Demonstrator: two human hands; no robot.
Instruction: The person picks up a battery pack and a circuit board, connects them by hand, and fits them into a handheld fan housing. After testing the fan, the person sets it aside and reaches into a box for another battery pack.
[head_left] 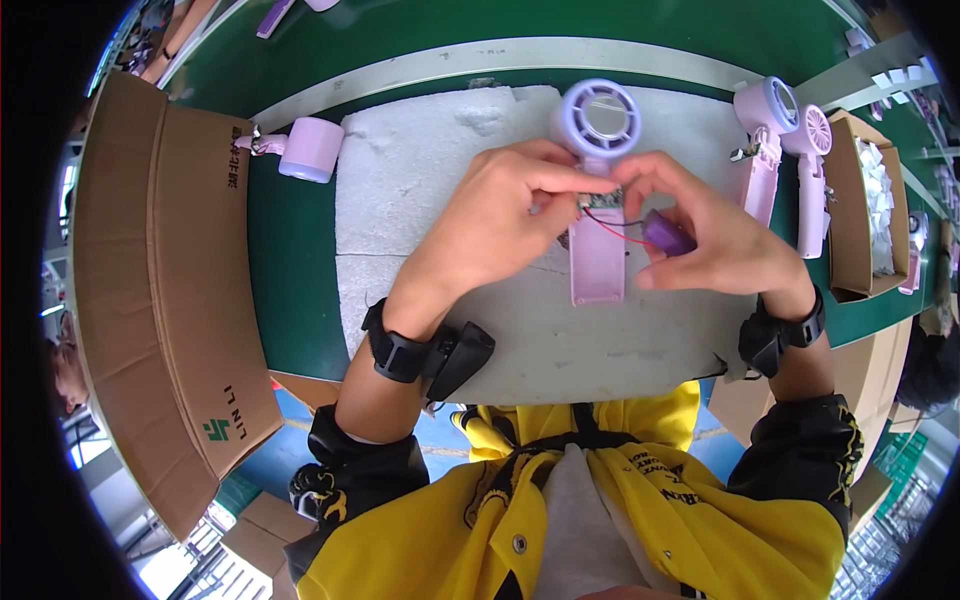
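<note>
A handheld fan [598, 268] lies on the padded work surface, its purple round head away from me and its pink handle shell laid open toward me. At the top of the handle sits a small green circuit board [603, 201]. My left hand [497, 218] is closed at the board, index finger across its upper edge and thumb at its left side. In my right hand [718, 232] is a purple cylindrical battery [668, 233], held beside the handle, while the index fingertip reaches the fan's neck. Red and dark wires run from board to battery.
More pink fans with exposed handles, one nearer [763, 165] and one beside it [812, 180], lie at the right. A carton of white pieces [850, 210] stands beyond them. Another fan [311, 150] lies left, near a large cardboard box [165, 300]. White foam sheets [430, 150] cover the green table.
</note>
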